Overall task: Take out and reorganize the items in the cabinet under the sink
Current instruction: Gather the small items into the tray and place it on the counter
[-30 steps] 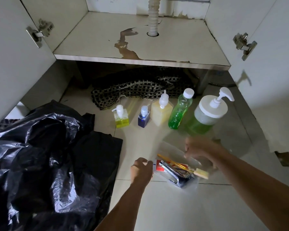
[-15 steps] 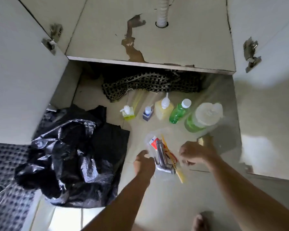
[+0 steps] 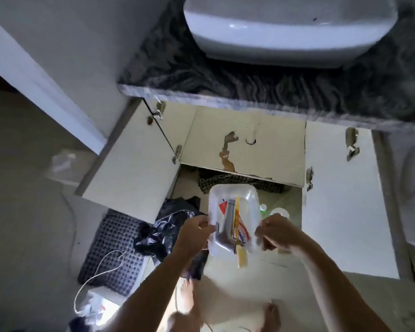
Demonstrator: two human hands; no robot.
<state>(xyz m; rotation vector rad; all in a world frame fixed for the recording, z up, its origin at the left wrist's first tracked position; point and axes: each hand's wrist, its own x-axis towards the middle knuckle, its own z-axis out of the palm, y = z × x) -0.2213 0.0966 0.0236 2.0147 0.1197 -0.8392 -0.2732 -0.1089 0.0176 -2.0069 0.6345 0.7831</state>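
The fingers (image 3: 205, 227) of the left hand (image 3: 193, 232) are closed on the left rim of a clear plastic tray (image 3: 233, 195), and those of the right hand (image 3: 276, 232) pinch its right rim, so the tray hangs in the air between them, above the floor (image 3: 237, 295) and in front of the open cabinet (image 3: 268, 152). The tray is a rounded rectangle, thin and see-through, with its long axis running away from the person toward the cabinet. Between the fingers, inside it, lie a dull grey metal faucet (image 3: 228, 219) and a slim yellow brush (image 3: 240, 250), both lengthwise along the tray; the brush's pale end sticks out over the near edge. A red-and-white toothpaste tube (image 3: 242, 233) lies beside them.

Left of the left fingers sits a crumpled glossy black plastic bag (image 3: 161, 233). Beyond the right fingers, a green bottle (image 3: 263, 209) with a white cap stands on the floor. Farther off, the cabinet shelf is cream board with peeling brown patches; above it is a dark veined stone tabletop (image 3: 249, 77) carrying a white basin (image 3: 290, 27).
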